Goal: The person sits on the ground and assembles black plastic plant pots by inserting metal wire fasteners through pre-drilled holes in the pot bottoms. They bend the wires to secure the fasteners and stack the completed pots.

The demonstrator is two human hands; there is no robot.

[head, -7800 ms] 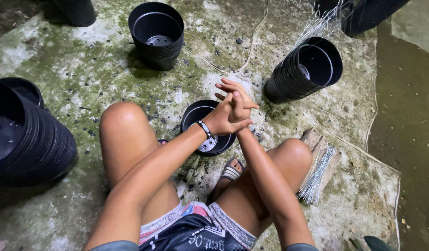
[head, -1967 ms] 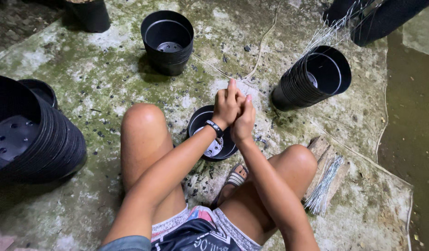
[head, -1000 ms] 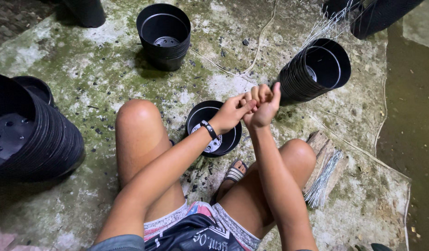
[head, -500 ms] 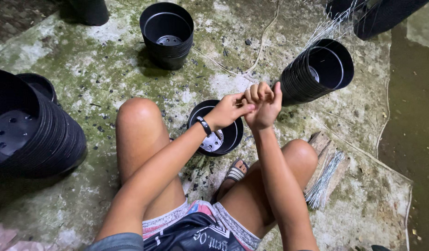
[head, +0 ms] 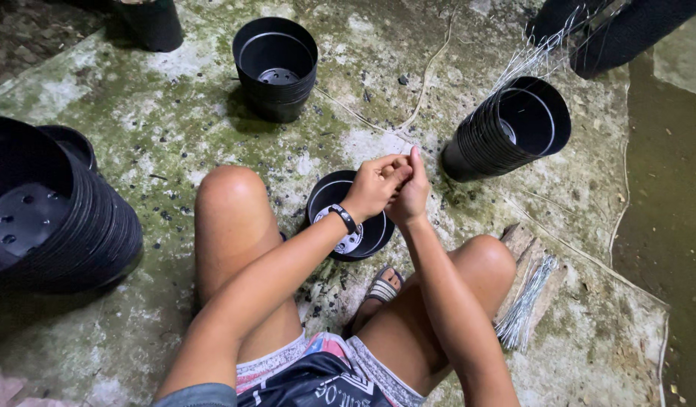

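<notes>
I sit on a mossy concrete floor with a small black plastic pot [head: 340, 226] between my knees. My left hand [head: 372, 187], with a dark band on its wrist, and my right hand [head: 410, 194] are pressed together just above the pot's far rim. Their fingertips are pinched on a thin wire, which the fingers almost wholly hide. A bundle of cut wires [head: 525, 301] lies on a wooden board by my right knee.
A stack of black pots [head: 506, 128] lies on its side at the right. Another stack [head: 276, 68] stands upright ahead, and a large stack [head: 54, 218] lies at the left. Loose wires [head: 544, 49] spread at the top right. My sandalled foot [head: 382, 286] is below the pot.
Both hands have come down and a little to the left, closer to the small pot. My right fingers, spread half a second ago, are now closed against my left hand.
</notes>
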